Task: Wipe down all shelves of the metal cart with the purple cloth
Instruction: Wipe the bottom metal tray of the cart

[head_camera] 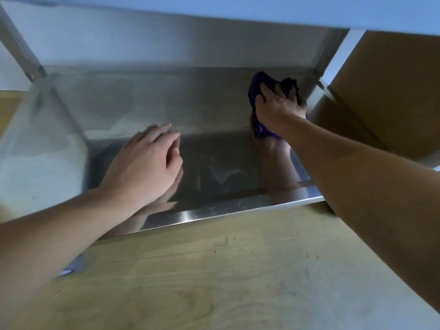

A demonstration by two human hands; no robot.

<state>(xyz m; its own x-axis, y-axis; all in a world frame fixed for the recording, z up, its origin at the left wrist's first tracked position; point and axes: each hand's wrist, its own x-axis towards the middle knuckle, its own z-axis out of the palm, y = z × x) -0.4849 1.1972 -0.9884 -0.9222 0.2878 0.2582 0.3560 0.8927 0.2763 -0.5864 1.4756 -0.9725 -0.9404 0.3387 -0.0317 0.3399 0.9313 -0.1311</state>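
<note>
Half-hidden purple cloth (258, 85) clutched in right hand (279, 108) grip; left hand (142, 163) relaxed on shelf (214, 160).

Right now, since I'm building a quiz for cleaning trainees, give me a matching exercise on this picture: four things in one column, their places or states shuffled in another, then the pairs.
1. left hand
2. right hand
3. purple cloth
4. cardboard box

A. outside the shelf, to its right
B. bunched at the shelf's far right
C. rests on the shelf, holding nothing
D. grips the purple cloth

Pairs: 1-C, 2-D, 3-B, 4-A
</note>
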